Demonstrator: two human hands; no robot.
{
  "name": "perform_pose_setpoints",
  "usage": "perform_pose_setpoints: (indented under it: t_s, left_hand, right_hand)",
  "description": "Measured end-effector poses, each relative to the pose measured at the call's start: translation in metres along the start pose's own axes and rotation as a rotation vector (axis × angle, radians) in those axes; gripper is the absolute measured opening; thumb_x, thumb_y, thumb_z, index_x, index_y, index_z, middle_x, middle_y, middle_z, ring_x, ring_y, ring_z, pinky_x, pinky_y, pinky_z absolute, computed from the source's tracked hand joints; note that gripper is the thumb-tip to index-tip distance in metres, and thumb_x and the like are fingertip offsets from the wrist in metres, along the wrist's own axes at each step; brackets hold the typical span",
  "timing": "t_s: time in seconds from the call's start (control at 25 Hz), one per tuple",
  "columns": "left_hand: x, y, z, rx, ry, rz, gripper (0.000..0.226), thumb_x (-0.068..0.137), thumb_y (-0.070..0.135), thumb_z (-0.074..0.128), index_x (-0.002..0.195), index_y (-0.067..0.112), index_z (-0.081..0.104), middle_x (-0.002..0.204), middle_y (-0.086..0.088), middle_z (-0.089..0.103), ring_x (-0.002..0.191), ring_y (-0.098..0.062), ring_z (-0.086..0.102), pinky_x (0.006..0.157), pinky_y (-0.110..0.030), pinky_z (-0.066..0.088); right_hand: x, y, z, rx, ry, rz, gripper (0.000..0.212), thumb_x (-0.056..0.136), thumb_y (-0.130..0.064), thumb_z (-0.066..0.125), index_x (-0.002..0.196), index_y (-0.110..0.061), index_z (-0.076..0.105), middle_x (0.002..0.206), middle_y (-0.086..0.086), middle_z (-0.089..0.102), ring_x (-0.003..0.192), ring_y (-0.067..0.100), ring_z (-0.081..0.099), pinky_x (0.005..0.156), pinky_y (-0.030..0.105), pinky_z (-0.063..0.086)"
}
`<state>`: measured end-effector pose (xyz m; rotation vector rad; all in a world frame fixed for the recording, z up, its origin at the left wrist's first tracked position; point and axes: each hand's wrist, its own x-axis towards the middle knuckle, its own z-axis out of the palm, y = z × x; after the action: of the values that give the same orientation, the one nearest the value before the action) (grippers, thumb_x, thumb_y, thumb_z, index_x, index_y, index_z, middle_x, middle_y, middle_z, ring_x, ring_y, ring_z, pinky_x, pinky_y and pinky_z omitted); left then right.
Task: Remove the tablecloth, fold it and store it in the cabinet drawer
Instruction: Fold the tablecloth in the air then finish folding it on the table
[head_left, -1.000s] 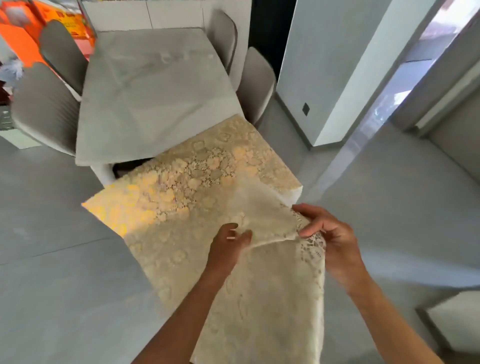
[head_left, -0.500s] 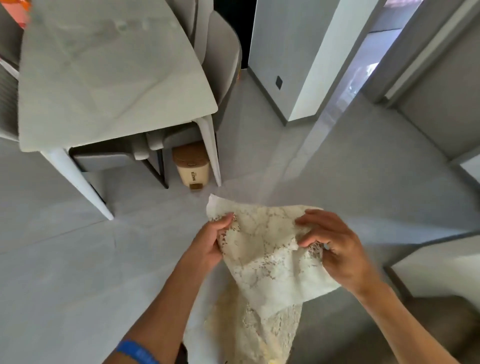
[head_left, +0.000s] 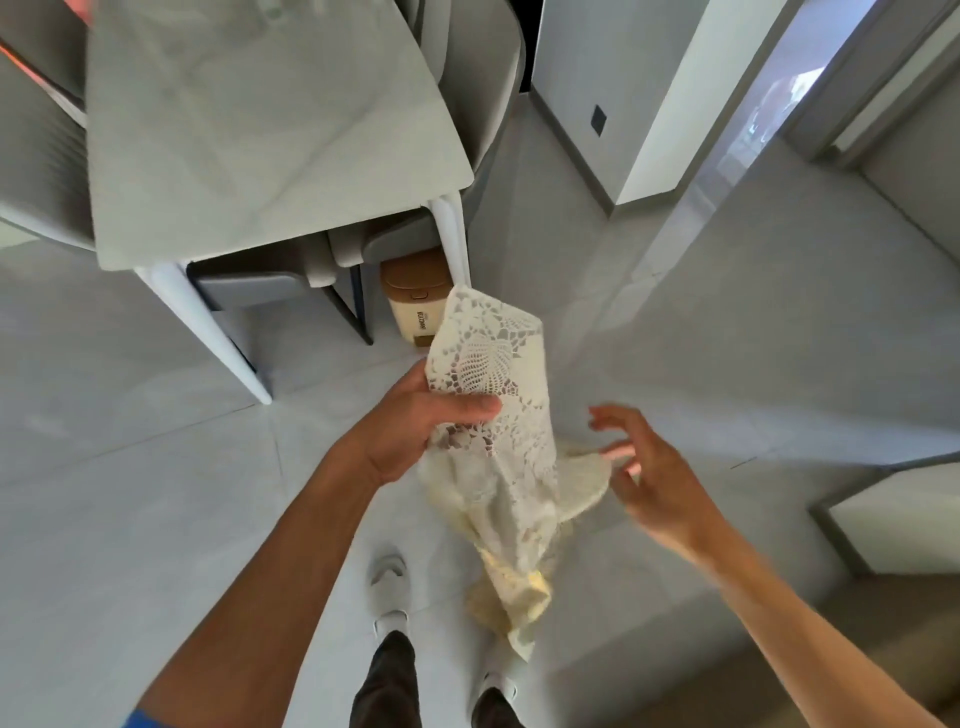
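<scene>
The cream lace tablecloth (head_left: 498, 457) hangs in a loose bunch in front of me, its lower end near my feet. My left hand (head_left: 415, 426) grips it near the top, thumb across the lace, with a stiff corner sticking up above the fist. My right hand (head_left: 644, 467) is open with fingers spread, just right of the cloth, close to a fold that juts out; it holds nothing. The bare marble table (head_left: 260, 130) stands ahead at the upper left. No cabinet drawer is visible.
Grey chairs (head_left: 478, 93) are tucked around the table. A small beige and brown bin (head_left: 415, 301) sits on the floor by the table leg. A white wall corner (head_left: 623, 104) stands at upper right and a low ledge (head_left: 893, 519) at right. Grey tiled floor surrounds me.
The cloth came off the table and was gathered. My right hand let go of it and opened; my left hand now holds the bunched cloth alone.
</scene>
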<state>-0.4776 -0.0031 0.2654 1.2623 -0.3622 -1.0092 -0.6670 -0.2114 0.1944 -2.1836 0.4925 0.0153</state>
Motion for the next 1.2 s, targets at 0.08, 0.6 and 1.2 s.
perform_pose_setpoints:
  t_s: [0.08,0.6,1.2]
  left_hand:
    - [-0.012,0.022,-0.003,0.054,-0.085,0.010,0.039,0.066,0.002,0.071,0.084,0.035,0.077,0.089,0.009,0.077,0.081,-0.008,0.073,0.061,-0.017,0.055]
    - [-0.071,0.041,-0.170,0.617,0.683,-0.211,0.044,0.074,0.020,0.081,0.114,0.017,0.063,0.114,-0.003,0.070,0.107,-0.029,0.066,0.087,-0.039,0.054]
    - [-0.033,0.060,-0.097,1.308,-0.140,0.143,0.021,0.081,0.027,0.077,0.075,0.037,0.059,0.067,0.024,0.055,0.065,-0.002,0.054,0.059,-0.016,0.035]
  right_hand:
    - [0.044,-0.029,0.005,-0.021,-0.095,-0.028,0.083,0.079,0.004,0.051,0.135,-0.054,0.033,0.138,-0.025,0.049,0.124,0.007,0.051,0.096,0.028,0.043]
    - [0.108,-0.060,0.071,-0.187,-0.394,0.001,0.041,0.080,-0.049,0.071,0.077,-0.009,0.068,0.066,0.000,0.059,0.062,0.009,0.050,0.059,0.028,0.036]
    - [0.103,-0.073,0.070,-0.251,-0.633,0.162,0.029,0.072,-0.045,0.081,0.094,-0.032,0.066,0.091,-0.019,0.069,0.095,0.006,0.065,0.082,0.027,0.047]
